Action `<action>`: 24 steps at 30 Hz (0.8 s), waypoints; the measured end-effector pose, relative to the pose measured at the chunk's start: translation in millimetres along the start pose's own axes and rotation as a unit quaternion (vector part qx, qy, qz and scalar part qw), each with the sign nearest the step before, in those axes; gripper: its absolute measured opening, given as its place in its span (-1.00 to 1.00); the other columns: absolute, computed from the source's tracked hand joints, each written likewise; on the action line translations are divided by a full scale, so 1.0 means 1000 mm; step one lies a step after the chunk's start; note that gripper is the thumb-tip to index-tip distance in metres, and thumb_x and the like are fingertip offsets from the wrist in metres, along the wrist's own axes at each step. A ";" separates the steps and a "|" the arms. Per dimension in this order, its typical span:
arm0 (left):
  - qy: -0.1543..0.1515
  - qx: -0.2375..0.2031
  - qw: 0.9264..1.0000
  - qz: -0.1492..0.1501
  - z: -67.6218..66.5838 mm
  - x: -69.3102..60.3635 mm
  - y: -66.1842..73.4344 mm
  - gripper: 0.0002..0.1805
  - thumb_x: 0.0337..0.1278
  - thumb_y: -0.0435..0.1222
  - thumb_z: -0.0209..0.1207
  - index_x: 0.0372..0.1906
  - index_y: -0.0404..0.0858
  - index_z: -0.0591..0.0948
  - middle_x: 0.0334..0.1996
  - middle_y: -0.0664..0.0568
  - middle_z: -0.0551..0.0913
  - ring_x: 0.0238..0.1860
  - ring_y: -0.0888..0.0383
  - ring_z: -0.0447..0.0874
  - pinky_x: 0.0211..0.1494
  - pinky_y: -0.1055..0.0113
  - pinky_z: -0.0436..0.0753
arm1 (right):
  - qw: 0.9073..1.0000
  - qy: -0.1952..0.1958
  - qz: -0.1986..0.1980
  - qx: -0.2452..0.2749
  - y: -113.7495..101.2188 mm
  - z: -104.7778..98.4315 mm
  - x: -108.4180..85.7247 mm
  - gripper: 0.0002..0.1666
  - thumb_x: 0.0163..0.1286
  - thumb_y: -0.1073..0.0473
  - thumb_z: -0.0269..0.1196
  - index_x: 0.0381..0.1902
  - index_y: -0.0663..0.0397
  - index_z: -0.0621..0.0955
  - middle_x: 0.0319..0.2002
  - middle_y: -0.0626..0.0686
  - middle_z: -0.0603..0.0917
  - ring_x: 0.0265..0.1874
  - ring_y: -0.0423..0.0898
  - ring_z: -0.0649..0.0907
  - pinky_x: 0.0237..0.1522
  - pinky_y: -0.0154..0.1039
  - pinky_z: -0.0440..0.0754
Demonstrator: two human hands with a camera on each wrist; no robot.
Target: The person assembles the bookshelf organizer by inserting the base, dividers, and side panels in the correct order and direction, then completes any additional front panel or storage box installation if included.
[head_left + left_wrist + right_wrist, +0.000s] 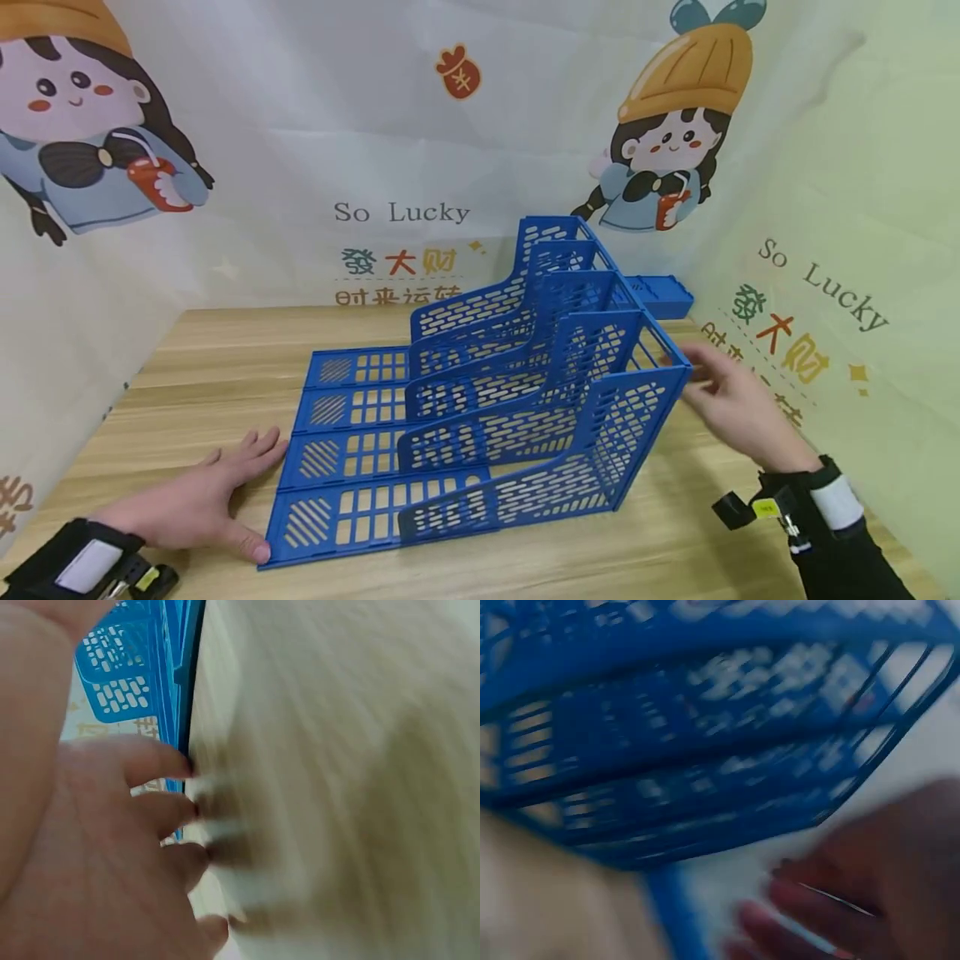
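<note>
A blue plastic file rack (525, 400), with tall perforated dividers and a flat slotted base extending left, stands on the wooden table. My left hand (202, 492) lies at the base's left edge, its thumb at the front corner and its fingers spread along the side. In the left wrist view, the fingertips of the left hand (112, 847) meet the table beside the blue edge. By the rack's upright back is my right hand (731, 404), fingers loosely bent and partly hidden behind it. The right wrist view is blurred; there the right hand (855, 877) appears beside the rack (667, 750).
A smaller blue plastic piece (660, 296) lies behind the rack at the back right of the table (247, 350). A printed cloth (300, 167) with cartoon figures and lettering hangs around the back and sides.
</note>
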State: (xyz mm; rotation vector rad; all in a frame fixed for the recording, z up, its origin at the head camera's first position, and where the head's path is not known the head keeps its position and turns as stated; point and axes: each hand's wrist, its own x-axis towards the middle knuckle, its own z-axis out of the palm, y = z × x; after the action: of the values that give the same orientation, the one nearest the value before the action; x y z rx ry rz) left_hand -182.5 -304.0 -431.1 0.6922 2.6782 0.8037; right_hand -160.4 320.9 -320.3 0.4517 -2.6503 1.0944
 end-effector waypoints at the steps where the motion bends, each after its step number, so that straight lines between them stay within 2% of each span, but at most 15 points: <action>1: -0.012 -0.013 1.000 0.004 0.000 -0.002 -0.002 0.48 -0.20 0.10 0.71 0.74 -0.43 0.13 0.74 -0.52 -0.06 0.68 -0.68 -0.23 0.56 -0.70 -0.21 | 0.996 -0.086 0.018 0.019 0.017 0.007 -0.003 -0.47 0.62 0.24 0.29 0.44 0.29 0.53 0.23 0.22 0.76 0.10 -0.11 0.77 0.03 -0.38 0.74; 2: -0.022 -0.021 1.000 0.005 0.000 -0.003 -0.004 0.50 -0.24 0.08 0.73 0.75 -0.41 0.12 0.75 -0.51 -0.08 0.69 -0.68 -0.28 0.56 -0.70 -0.26 | 0.984 -0.167 0.036 0.050 0.031 0.015 -0.006 -0.41 0.59 0.21 0.34 0.46 0.34 0.51 0.26 0.30 0.75 0.14 -0.02 0.77 0.07 -0.31 0.75; 3: -0.028 -0.021 0.999 0.006 0.000 -0.004 -0.005 0.52 -0.27 0.08 0.73 0.76 -0.39 0.11 0.75 -0.50 -0.09 0.69 -0.68 -0.29 0.56 -0.70 -0.29 | 0.967 -0.233 0.052 0.085 0.042 0.023 -0.009 -0.34 0.56 0.20 0.38 0.47 0.39 0.48 0.27 0.35 0.73 0.17 0.03 0.77 0.11 -0.26 0.76; 4: -0.032 -0.022 0.999 0.011 0.000 -0.005 -0.005 0.52 -0.27 0.06 0.74 0.76 -0.39 0.10 0.75 -0.50 -0.09 0.68 -0.70 -0.30 0.56 -0.71 -0.31 | 0.950 -0.284 0.058 0.119 0.052 0.030 -0.011 -0.27 0.53 0.20 0.41 0.49 0.45 0.44 0.30 0.38 0.72 0.20 0.01 0.77 0.18 -0.28 0.74; 6: -0.033 -0.018 0.999 0.016 0.001 -0.005 -0.006 0.53 -0.29 0.04 0.74 0.76 -0.41 0.09 0.74 -0.51 -0.09 0.67 -0.70 -0.30 0.57 -0.69 -0.37 | 0.917 -0.349 0.066 0.180 0.061 0.040 -0.014 -0.16 0.51 0.23 0.43 0.57 0.46 0.35 0.40 0.41 0.64 0.31 -0.06 0.72 0.32 -0.32 0.66; 7: -0.030 -0.015 0.999 0.019 0.002 -0.005 -0.006 0.53 -0.29 0.04 0.75 0.75 -0.43 0.10 0.74 -0.52 -0.09 0.67 -0.71 -0.29 0.59 -0.67 -0.40 | 0.908 -0.363 0.067 0.197 0.063 0.044 -0.015 -0.14 0.51 0.23 0.44 0.59 0.45 0.33 0.43 0.41 0.62 0.32 -0.13 0.71 0.35 -0.37 0.61; 8: -0.023 -0.003 0.999 0.021 0.003 -0.004 -0.006 0.54 -0.32 0.06 0.74 0.74 -0.44 0.10 0.74 -0.53 -0.07 0.67 -0.70 -0.26 0.62 -0.63 -0.41 | 0.906 -0.367 0.061 0.204 0.064 0.046 -0.015 -0.13 0.51 0.23 0.45 0.60 0.43 0.33 0.44 0.40 0.62 0.33 -0.19 0.71 0.35 -0.42 0.58; 10: -0.013 0.010 1.000 0.026 0.004 -0.004 -0.005 0.56 -0.35 0.08 0.74 0.73 -0.48 0.11 0.73 -0.54 -0.05 0.67 -0.69 -0.23 0.65 -0.57 -0.44 | 0.907 -0.365 0.049 0.204 0.062 0.050 -0.013 -0.07 0.50 0.21 0.46 0.65 0.37 0.28 0.48 0.37 0.60 0.38 -0.23 0.68 0.37 -0.48 0.54; 12: -0.007 0.013 1.000 0.025 0.004 -0.003 -0.004 0.59 -0.40 0.09 0.75 0.73 -0.48 0.11 0.73 -0.52 -0.04 0.69 -0.66 -0.24 0.68 -0.52 -0.47 | 0.910 -0.359 0.049 0.202 0.060 0.053 -0.011 -0.02 0.48 0.19 0.49 0.67 0.33 0.26 0.47 0.36 0.60 0.38 -0.15 0.69 0.36 -0.46 0.56; 13: -0.006 0.015 1.000 0.027 0.003 -0.002 -0.004 0.59 -0.41 0.09 0.75 0.73 -0.49 0.11 0.74 -0.52 -0.04 0.70 -0.65 -0.24 0.68 -0.53 -0.45 | 0.914 -0.351 0.048 0.197 0.060 0.054 -0.011 -0.01 0.46 0.18 0.50 0.66 0.32 0.27 0.46 0.37 0.62 0.37 -0.11 0.70 0.35 -0.44 0.57; 15: -0.008 0.013 0.999 0.032 0.002 -0.001 -0.002 0.59 -0.41 0.08 0.76 0.73 -0.49 0.12 0.75 -0.49 -0.04 0.70 -0.64 -0.25 0.65 -0.59 -0.42 | 0.915 -0.346 0.048 0.203 0.061 0.057 -0.009 0.03 0.43 0.21 0.52 0.67 0.33 0.25 0.46 0.40 0.61 0.36 -0.08 0.71 0.34 -0.41 0.59; 20: -0.018 0.008 0.999 0.032 0.000 0.002 0.000 0.58 -0.38 0.09 0.75 0.73 -0.47 0.11 0.76 -0.45 -0.05 0.71 -0.61 -0.24 0.62 -0.64 -0.36 | 0.915 -0.333 0.045 0.223 0.068 0.062 -0.010 -0.01 0.39 0.27 0.54 0.60 0.41 0.30 0.40 0.47 0.63 0.26 -0.25 0.74 0.30 -0.41 0.60; 24: -0.023 0.000 0.999 0.024 0.000 0.003 0.001 0.58 -0.38 0.07 0.76 0.73 -0.49 0.09 0.76 -0.45 -0.08 0.71 -0.61 -0.23 0.62 -0.65 -0.33 | 0.919 -0.324 0.041 0.220 0.067 0.071 -0.008 -0.12 0.37 0.26 0.55 0.53 0.39 0.43 0.33 0.39 0.71 0.19 -0.27 0.77 0.25 -0.41 0.61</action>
State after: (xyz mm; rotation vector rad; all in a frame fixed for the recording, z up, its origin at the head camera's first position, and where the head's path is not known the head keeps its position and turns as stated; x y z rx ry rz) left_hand -184.9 -302.0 -430.8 0.7694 2.6300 0.7890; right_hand -184.7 316.7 -414.8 0.9398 -2.9574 1.8512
